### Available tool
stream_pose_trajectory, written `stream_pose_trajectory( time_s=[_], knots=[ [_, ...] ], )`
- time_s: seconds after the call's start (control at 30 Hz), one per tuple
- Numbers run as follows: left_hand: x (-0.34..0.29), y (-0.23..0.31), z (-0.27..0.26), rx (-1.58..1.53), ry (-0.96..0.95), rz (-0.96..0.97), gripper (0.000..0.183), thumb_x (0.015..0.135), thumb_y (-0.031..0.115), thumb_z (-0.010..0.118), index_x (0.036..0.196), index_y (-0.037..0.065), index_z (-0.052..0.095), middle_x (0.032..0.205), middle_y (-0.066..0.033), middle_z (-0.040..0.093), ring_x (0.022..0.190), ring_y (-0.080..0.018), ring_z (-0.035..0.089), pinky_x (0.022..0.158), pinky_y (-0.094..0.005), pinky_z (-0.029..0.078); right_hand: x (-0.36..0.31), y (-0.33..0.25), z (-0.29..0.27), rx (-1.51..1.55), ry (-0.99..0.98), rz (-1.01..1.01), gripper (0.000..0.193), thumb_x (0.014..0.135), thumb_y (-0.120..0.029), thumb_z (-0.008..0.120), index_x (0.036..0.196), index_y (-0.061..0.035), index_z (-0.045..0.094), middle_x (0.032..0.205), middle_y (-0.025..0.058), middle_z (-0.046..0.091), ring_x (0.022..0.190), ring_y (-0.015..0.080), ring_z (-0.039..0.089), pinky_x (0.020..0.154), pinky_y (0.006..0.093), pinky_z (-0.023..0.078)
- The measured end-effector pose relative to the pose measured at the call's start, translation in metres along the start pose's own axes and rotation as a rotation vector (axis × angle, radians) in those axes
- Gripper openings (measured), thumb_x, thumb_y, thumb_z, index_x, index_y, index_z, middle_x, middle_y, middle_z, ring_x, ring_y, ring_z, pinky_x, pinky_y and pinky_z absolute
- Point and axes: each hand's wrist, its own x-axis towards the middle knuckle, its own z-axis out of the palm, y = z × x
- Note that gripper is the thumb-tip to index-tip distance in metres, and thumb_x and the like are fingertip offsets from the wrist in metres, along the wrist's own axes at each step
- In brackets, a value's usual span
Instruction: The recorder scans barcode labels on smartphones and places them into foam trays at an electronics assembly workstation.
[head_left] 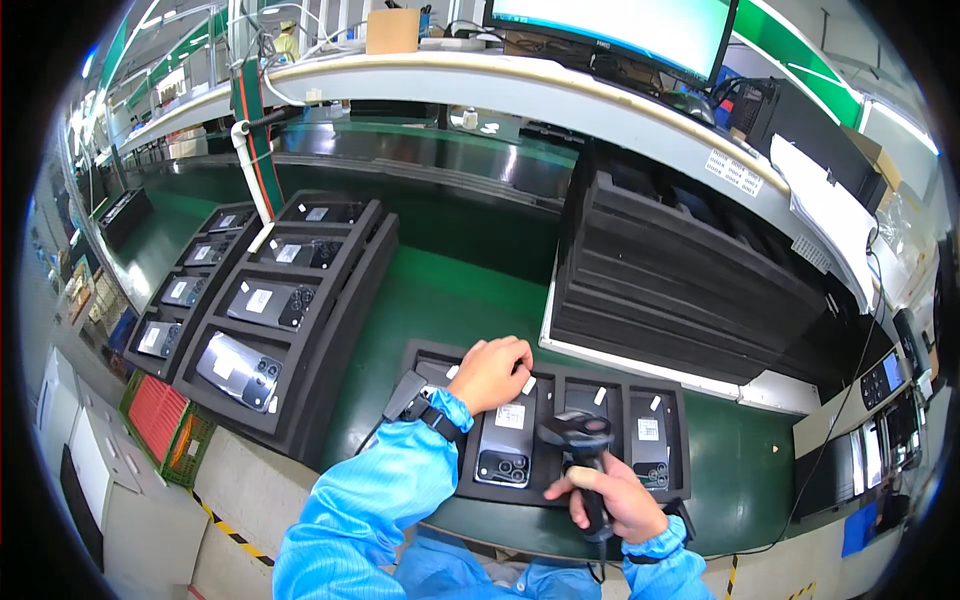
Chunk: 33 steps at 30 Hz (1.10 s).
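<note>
My right hand (622, 498) grips a black handheld barcode scanner (577, 432) by its handle, with the scanner head over a foam tray. The black foam tray (681, 440) lies before me with smartphones in its slots. Under my left hand (491, 374) is the top end of a grey smartphone (505, 440) bearing a white label. The left fingers are curled closed at the tray's far side; what they pinch, if anything, is hidden. Another labelled phone (648, 440) fills the right slot. The scanner partly covers the slot between them.
At left, stacked black foam trays (345, 300) hold several phones. A large stack of black trays (670, 290) stands behind the work spot. Above runs a shelf (450, 65) with a monitor (620, 30). A grey device (850, 430) is at right, a green crate (185, 440) at lower left.
</note>
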Motion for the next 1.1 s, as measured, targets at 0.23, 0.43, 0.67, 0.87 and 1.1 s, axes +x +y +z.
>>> stream_pose_trajectory(
  time_s=[0.23,0.43,0.67,0.87,1.1],
  knots=[
    [-0.006,0.022,0.0,0.067,-0.172,0.107,0.014,0.085,0.026,0.067,0.094,0.016,0.073,0.115,-0.0026,0.066,0.113,-0.0244,0.058,0.097,-0.0394,0.039,-0.071,0.007,-0.099,-0.091,0.647,-0.21,0.035,0.091,-0.006,0.066,0.124,-0.0036,0.052,0.082,0.0091,0.065,0.057,0.0152,0.062,0.049,0.0302,0.055],
    [-0.009,0.024,-0.008,0.137,-0.25,0.058,0.021,0.089,0.034,0.067,0.1,0.02,0.079,0.124,-0.0047,0.066,0.117,-0.0249,0.058,0.103,-0.0411,0.036,-0.094,0.032,-0.218,-0.269,1.083,-0.215,0.019,0.084,-0.004,0.064,0.102,-0.0032,0.059,0.069,0.0019,0.055,0.048,0.0124,0.055,0.04,0.0294,0.047],
    [-0.006,0.022,-0.006,0.142,-0.207,0.047,0.017,0.089,0.032,0.066,0.088,0.017,0.075,0.118,-0.0021,0.068,0.113,-0.0248,0.06,0.1,-0.0404,0.038,-0.069,0.03,-0.251,-0.384,1.232,-0.202,0.016,0.08,-0.009,0.066,0.093,0.0007,0.062,0.066,0.0055,0.059,0.045,0.0149,0.055,0.038,0.0307,0.046],
    [-0.001,0.026,-0.002,0.149,-0.217,0.086,0.022,0.088,0.036,0.069,0.09,0.014,0.073,0.116,-0.0034,0.066,0.112,-0.0256,0.059,0.097,-0.0407,0.039,-0.059,0.025,-0.269,-0.435,1.226,-0.169,0.017,0.084,-0.012,0.067,0.094,-0.0005,0.06,0.064,0.0048,0.057,0.044,0.015,0.053,0.037,0.0318,0.043],
    [-0.001,0.027,-0.007,0.087,-0.255,0.062,0.028,0.087,0.037,0.072,0.088,0.009,0.066,0.116,-0.0069,0.064,0.111,-0.027,0.059,0.095,-0.0397,0.04,-0.051,0.035,-0.277,-0.425,1.229,-0.21,0.015,0.084,-0.014,0.064,0.094,-0.004,0.058,0.062,0.0031,0.054,0.041,0.0136,0.05,0.035,0.03,0.039]
  ],
)
